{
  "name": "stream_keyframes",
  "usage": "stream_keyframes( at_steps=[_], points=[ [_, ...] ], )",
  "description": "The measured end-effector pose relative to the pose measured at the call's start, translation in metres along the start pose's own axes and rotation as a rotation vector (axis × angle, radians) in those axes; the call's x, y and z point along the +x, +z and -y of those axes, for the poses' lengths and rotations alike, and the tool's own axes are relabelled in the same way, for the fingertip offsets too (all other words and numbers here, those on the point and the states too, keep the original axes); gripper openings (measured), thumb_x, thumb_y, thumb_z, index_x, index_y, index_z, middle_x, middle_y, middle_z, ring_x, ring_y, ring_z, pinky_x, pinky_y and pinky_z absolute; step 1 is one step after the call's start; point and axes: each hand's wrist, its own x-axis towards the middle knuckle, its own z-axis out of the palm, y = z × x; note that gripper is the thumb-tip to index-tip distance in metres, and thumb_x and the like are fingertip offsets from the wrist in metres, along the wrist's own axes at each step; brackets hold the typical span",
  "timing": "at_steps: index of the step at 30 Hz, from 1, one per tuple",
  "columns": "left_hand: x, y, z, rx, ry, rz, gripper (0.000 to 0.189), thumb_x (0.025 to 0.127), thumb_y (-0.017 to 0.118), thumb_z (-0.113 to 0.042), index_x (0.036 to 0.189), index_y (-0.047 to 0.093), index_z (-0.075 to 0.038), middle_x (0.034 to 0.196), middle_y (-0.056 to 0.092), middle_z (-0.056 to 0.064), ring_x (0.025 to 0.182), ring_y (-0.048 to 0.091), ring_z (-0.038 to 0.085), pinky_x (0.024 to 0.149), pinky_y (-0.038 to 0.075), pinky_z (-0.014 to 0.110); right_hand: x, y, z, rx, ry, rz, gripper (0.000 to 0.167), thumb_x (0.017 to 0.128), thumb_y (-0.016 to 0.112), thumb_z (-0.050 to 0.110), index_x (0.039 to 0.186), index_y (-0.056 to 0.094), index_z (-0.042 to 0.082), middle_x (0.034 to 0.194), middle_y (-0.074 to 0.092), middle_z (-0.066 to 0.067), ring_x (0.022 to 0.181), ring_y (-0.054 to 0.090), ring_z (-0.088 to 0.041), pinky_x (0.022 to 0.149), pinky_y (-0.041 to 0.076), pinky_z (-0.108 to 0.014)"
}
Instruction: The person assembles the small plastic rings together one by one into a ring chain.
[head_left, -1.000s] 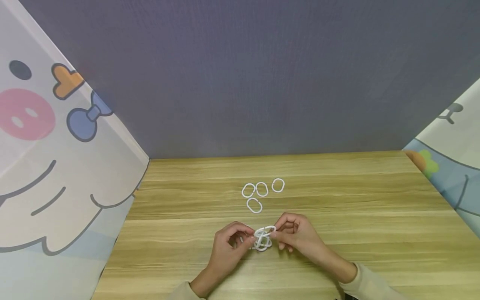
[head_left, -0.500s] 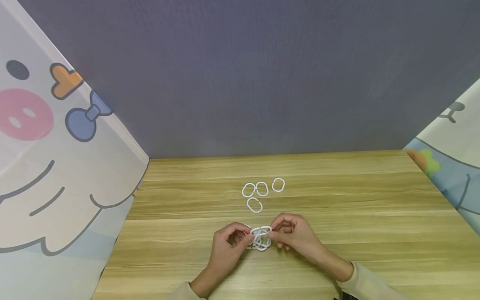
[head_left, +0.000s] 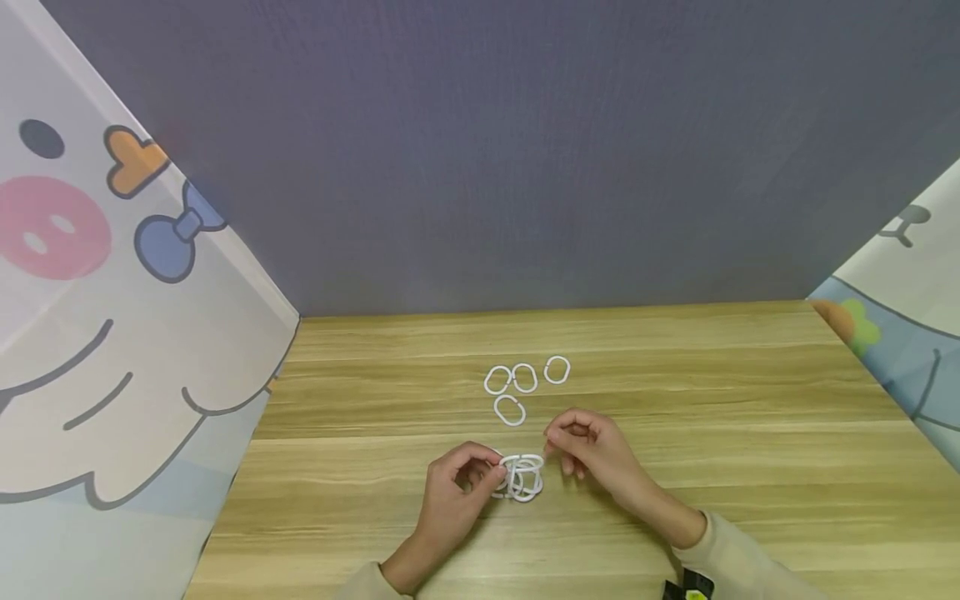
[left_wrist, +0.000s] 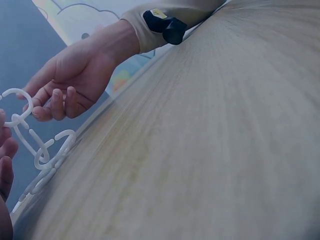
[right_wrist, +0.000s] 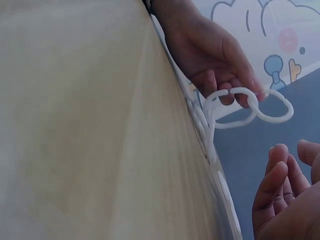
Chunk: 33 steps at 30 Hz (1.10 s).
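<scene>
My left hand (head_left: 459, 487) pinches a white oval plastic ring (head_left: 521, 459) between thumb and index finger. That ring has a small gap in its side. More white rings hang linked below it as a short chain (left_wrist: 42, 156), the lower ones reaching down to the tabletop. In the right wrist view, another linked ring (right_wrist: 274, 119) sticks out beside the left fingertips. My right hand (head_left: 592, 450) is just right of the chain and apart from it, fingers loosely curled, holding nothing.
Several loose white rings lie farther back on the wooden table: a left ring (head_left: 486, 382), one beside it, a right ring (head_left: 546, 372) and a nearer ring (head_left: 498, 413). A grey panel (head_left: 555, 167) stands behind the table (head_left: 750, 433), with cartoon-printed panels at both sides.
My right hand has let go of the ring and drawn slightly up and away. The left hand keeps its pinch, and the held ring has shifted a little left. The loose rings have not moved.
</scene>
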Motion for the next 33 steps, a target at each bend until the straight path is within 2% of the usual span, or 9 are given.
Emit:
stream_keyframes(
  at_steps=[7, 11, 17, 26, 33],
  points=[
    [0.000, 0.000, 0.000, -0.004, -0.021, -0.007, 0.014, 0.094, 0.079, 0.011, 0.102, 0.076, -0.001, 0.085, 0.074, 0.016, 0.074, 0.063, 0.004, 0.055, 0.051, 0.021, 0.007, -0.005, 0.002, -0.011, 0.009, -0.047, 0.020, 0.104, 0.075, 0.004, 0.114, 0.068, -0.012, 0.088, 0.074, -0.016, 0.059, 0.061, -0.008, 0.050, 0.049, -0.020],
    [-0.001, 0.000, 0.000, 0.003, -0.046, -0.008, 0.014, 0.094, 0.080, 0.010, 0.101, 0.076, -0.001, 0.085, 0.074, 0.015, 0.074, 0.063, 0.002, 0.056, 0.051, 0.020, 0.011, -0.008, 0.002, -0.031, 0.000, -0.056, 0.023, 0.103, 0.077, 0.003, 0.116, 0.068, -0.012, 0.090, 0.073, -0.013, 0.060, 0.062, -0.008, 0.051, 0.049, -0.020],
    [-0.001, 0.000, 0.001, 0.000, -0.047, -0.004, 0.014, 0.094, 0.080, 0.011, 0.101, 0.076, 0.000, 0.085, 0.074, 0.016, 0.074, 0.062, 0.002, 0.056, 0.050, 0.020, 0.019, -0.012, 0.002, -0.056, -0.003, -0.081, 0.027, 0.102, 0.078, 0.003, 0.120, 0.067, -0.014, 0.094, 0.074, -0.010, 0.062, 0.062, -0.009, 0.052, 0.049, -0.021],
    [-0.002, 0.000, 0.002, -0.003, -0.061, -0.005, 0.013, 0.094, 0.080, 0.009, 0.101, 0.076, -0.002, 0.087, 0.075, 0.015, 0.075, 0.063, 0.003, 0.057, 0.051, 0.019, 0.031, -0.011, -0.004, -0.102, 0.030, -0.105, 0.026, 0.100, 0.082, 0.005, 0.118, 0.072, -0.010, 0.095, 0.073, -0.017, 0.064, 0.061, -0.012, 0.054, 0.050, -0.022],
    [-0.001, 0.000, 0.003, -0.003, -0.044, -0.006, 0.013, 0.095, 0.079, 0.010, 0.102, 0.076, -0.001, 0.087, 0.074, 0.015, 0.074, 0.062, 0.003, 0.056, 0.051, 0.020, 0.043, -0.009, -0.012, -0.321, -0.028, -0.118, 0.015, 0.093, 0.089, 0.007, 0.105, 0.081, 0.002, 0.089, 0.076, -0.006, 0.066, 0.060, -0.009, 0.058, 0.050, -0.021]
  ],
)
